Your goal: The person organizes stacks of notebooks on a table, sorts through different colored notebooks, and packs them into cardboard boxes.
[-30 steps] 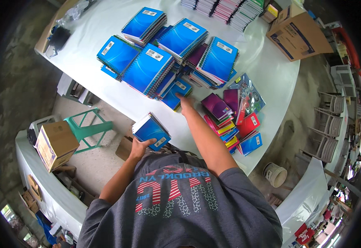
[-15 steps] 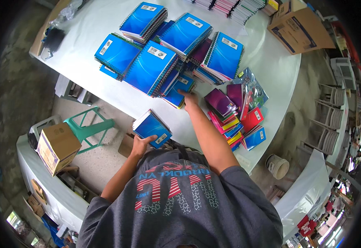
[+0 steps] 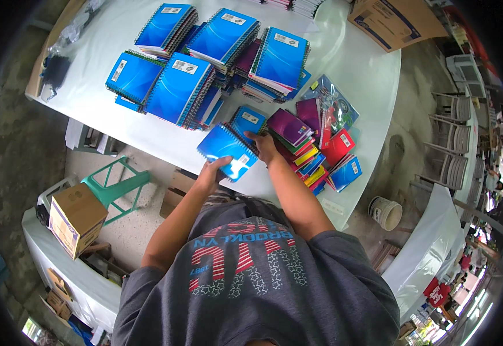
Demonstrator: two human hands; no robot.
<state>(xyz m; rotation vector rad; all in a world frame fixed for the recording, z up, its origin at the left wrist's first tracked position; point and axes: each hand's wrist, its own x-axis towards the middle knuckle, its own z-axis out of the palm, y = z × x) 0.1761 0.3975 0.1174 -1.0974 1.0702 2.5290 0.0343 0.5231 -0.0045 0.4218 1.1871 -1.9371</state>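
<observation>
Blue spiral notebook (image 3: 221, 145) pinched in the left hand (image 3: 211, 173), darker blue notebook (image 3: 248, 119) pinched in the right hand (image 3: 265, 146); best hold both level, lest wire coils (image 3: 241, 139) snag.

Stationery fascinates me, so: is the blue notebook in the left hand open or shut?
Shut: the notebook shows its blue cover lying flat, with no pages spread.

from the head, a wide fisheye looks down over shirt (image 3: 246, 288) and table (image 3: 358, 72).
</observation>
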